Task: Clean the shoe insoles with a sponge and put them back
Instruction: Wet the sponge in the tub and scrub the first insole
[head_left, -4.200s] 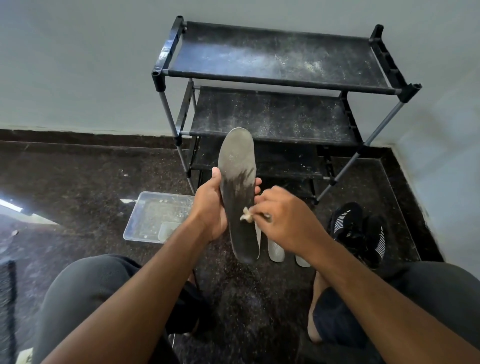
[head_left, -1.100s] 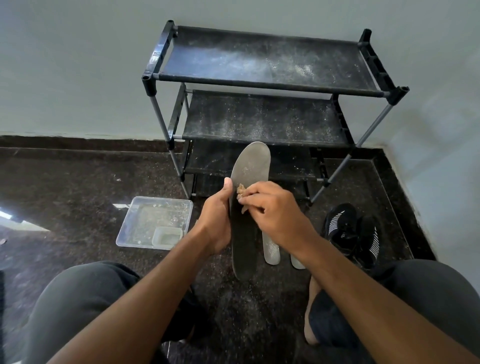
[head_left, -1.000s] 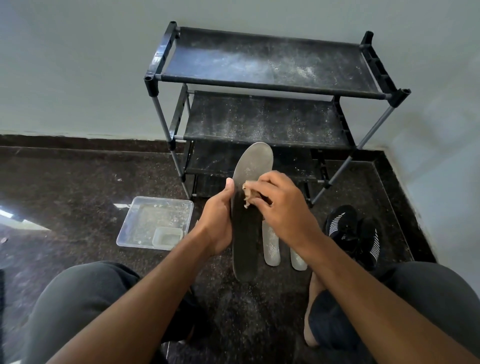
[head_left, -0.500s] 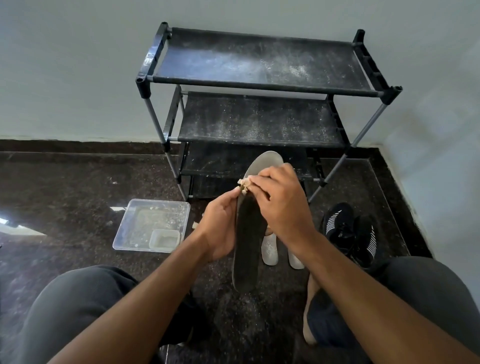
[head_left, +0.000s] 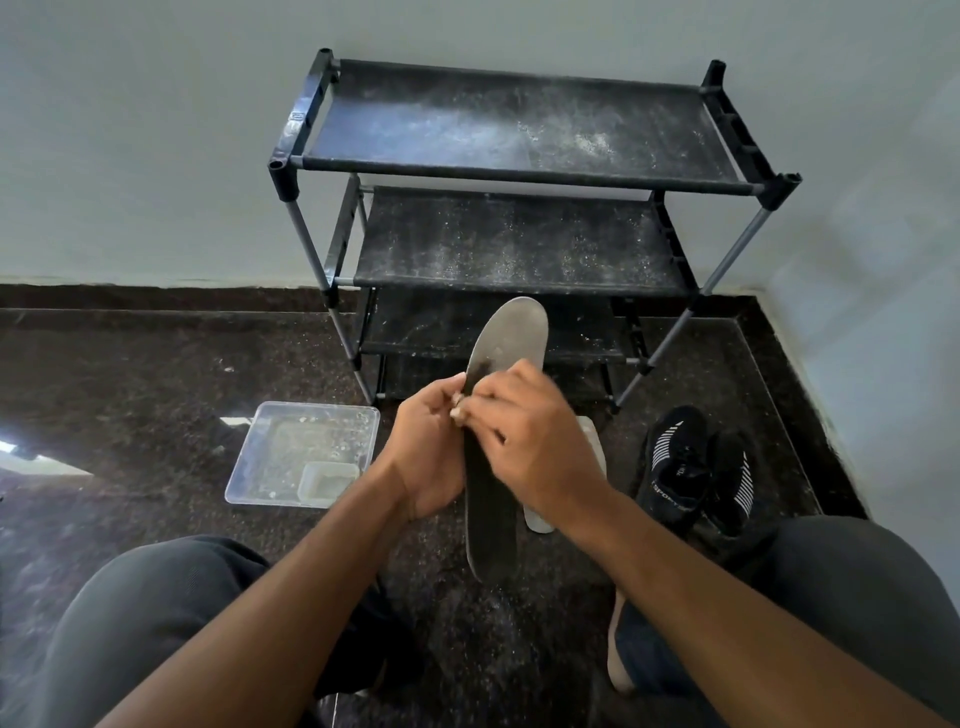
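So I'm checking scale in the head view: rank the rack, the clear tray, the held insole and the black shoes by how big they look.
1. Rack
2. Tray and insole: alike; the insole is nearer, so unsure
3. Black shoes, roughly similar too

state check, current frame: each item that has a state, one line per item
insole: held upright off the floor, lower part wet-dark, tip still dry grey
sponge: small piece, pinched against the insole
left hand: grips the insole's edge
right hand: pinches the sponge
tray: on floor, open, smaller tub inside
shoes: on floor, side by side
shoe rack: standing, dusty shelves
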